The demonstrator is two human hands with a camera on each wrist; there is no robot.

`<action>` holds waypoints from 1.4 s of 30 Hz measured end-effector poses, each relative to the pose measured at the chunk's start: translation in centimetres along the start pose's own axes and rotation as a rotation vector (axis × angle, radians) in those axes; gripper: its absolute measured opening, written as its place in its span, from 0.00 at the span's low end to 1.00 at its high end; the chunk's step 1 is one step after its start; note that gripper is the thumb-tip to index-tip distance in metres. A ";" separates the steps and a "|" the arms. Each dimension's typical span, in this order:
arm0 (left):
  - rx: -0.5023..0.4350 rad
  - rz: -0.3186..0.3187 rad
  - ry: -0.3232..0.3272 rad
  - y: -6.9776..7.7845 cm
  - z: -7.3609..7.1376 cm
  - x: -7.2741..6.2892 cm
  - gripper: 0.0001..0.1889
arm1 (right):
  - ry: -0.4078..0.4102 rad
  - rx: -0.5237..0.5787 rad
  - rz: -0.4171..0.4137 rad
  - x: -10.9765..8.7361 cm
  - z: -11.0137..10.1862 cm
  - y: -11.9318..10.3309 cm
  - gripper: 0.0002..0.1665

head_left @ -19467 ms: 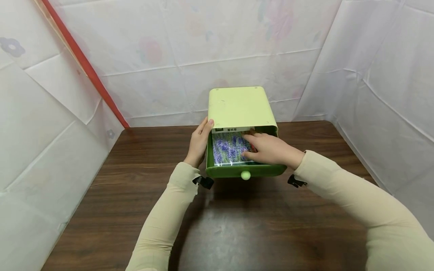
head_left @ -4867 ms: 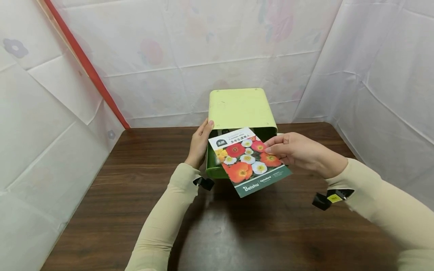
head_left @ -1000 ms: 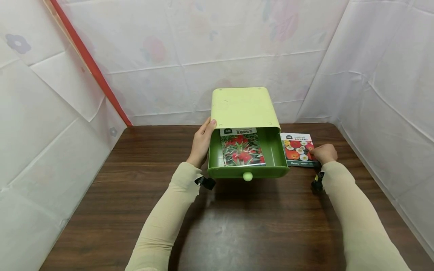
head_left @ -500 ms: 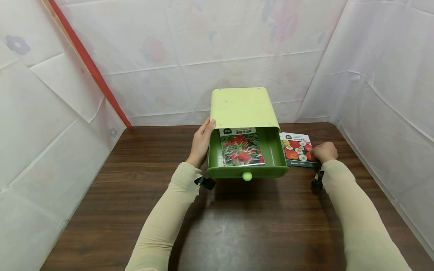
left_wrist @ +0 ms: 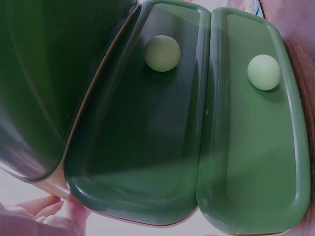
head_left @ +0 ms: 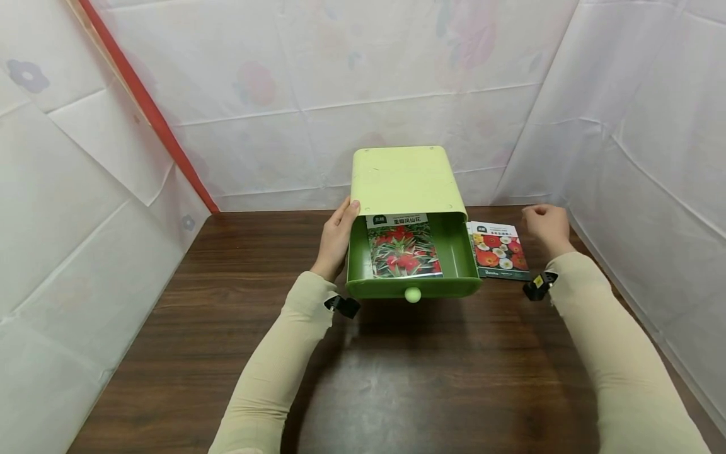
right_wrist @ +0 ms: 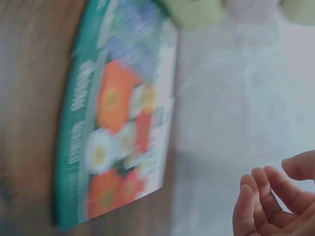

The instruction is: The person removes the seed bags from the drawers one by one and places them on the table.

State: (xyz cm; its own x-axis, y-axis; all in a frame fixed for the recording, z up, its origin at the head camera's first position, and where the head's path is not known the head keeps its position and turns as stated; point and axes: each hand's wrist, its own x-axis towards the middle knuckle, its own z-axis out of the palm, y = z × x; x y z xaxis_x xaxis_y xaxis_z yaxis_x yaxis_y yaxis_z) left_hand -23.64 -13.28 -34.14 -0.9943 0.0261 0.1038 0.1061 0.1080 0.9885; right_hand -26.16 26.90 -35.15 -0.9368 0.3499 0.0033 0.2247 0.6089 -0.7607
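— Lifted now is the right hand (head_left: 546, 222): half a second ago it rested on the seed packet with poppies (head_left: 499, 250), and it has gone up and back toward the wall. The fingers are loosely curled and hold nothing.

— And the packet itself?

— It lies flat on the table (head_left: 397, 378), just beside the right side of the open drawer (head_left: 413, 287), with the picture facing up. I think it is put there so it stays out of the drawer and easy to see.

— What is in the drawer?

— One more packet with red flowers (head_left: 404, 247), lying flat on the bottom. The round knob (head_left: 412, 294) is at the front, toward the person.

— Why is the left hand there?

— The left hand (head_left: 336, 236) is against the left side of the box (head_left: 401, 178), fingers straight and close together, thumb near the top edge. It seems to keep the box steady, so it does not slide. Behind the box is only the white sheet (head_left: 317, 94).
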 end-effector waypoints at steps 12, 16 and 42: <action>-0.019 0.003 -0.003 -0.1 0.0 0.1 0.37 | -0.016 0.069 -0.398 -4.8 -1.5 -8.3 0.28; -0.026 -0.005 0.001 -0.1 0.0 0.1 0.38 | -0.055 0.062 -0.476 -7.2 -1.2 -10.3 0.25; -0.029 -0.019 0.017 0.0 0.2 0.0 0.38 | -0.382 -0.384 -0.786 -12.5 4.3 -13.1 0.26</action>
State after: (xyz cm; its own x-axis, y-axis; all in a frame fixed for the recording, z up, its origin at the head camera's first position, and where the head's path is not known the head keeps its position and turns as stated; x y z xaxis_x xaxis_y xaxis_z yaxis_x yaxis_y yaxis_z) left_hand -23.68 -13.05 -34.12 -0.9962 0.0076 0.0866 0.0869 0.0792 0.9931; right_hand -18.57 11.44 -28.02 -0.8664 -0.4733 0.1591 -0.4970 0.7868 -0.3661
